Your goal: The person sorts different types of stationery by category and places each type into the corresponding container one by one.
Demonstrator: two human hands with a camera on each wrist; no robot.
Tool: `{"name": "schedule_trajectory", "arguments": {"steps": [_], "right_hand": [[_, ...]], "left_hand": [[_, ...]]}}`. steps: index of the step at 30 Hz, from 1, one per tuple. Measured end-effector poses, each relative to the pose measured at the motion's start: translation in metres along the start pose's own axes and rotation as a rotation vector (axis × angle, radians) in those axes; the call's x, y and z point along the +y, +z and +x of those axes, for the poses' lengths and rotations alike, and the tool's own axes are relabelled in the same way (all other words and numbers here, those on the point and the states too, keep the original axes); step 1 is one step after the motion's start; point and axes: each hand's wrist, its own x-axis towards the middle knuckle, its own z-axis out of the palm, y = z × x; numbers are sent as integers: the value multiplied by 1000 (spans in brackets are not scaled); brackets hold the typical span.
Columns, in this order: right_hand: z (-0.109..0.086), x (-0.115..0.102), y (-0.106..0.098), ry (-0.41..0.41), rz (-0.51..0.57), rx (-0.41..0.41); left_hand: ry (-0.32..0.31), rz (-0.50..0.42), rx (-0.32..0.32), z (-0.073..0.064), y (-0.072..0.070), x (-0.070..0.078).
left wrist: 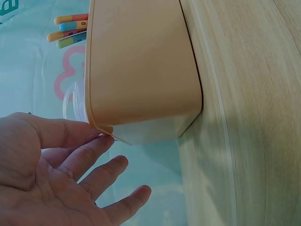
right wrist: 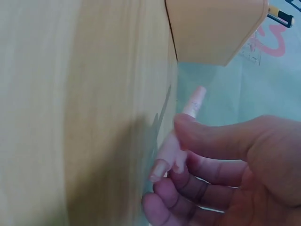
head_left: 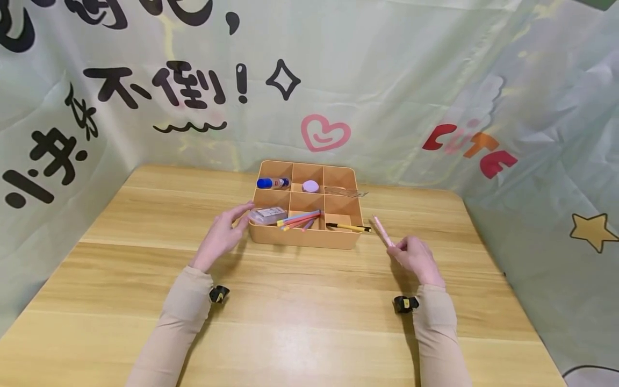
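My left hand (head_left: 224,232) touches the left front corner of an orange-tan divided storage box (head_left: 300,238). In the left wrist view, thumb and fingertips meet at the rim corner, while the other fingers spread loosely. To the right of the box, my right hand (head_left: 416,258) pinches a slim pink pen (head_left: 382,230) between thumb and fingers. The pen (right wrist: 194,102) slants above the table, its tip towards the box but apart from it. Near the left hand, a clear plastic case (head_left: 268,215) lies in the front left compartment.
Colourful pens (head_left: 301,219) lean in the front middle compartment, and a yellow-black pen (head_left: 348,227) in the front right. Behind are a blue-capped glue stick (head_left: 272,183), a lilac round item (head_left: 310,186) and a transparent flat piece (head_left: 344,191). A printed curtain (head_left: 387,97) borders the wooden table (head_left: 300,312).
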Motion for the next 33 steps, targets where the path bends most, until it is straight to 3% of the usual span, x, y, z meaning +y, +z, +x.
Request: {"name": "schedule_trajectory", "arguments": {"steps": [6,16,23,33], "right_hand": [[2,-2,0,-22,57,111],[3,-7,3,-133,133,398],[6,-12,6,-222,230,474],[9,-14,7,-258,283,571]], "left_hand": [[-1,-1,-2,0,0,-1],[1,-5,-4,0,-1,-1],[5,-15,-7,1,-2,-1],[3,-5,3,0,-1,0]]}}
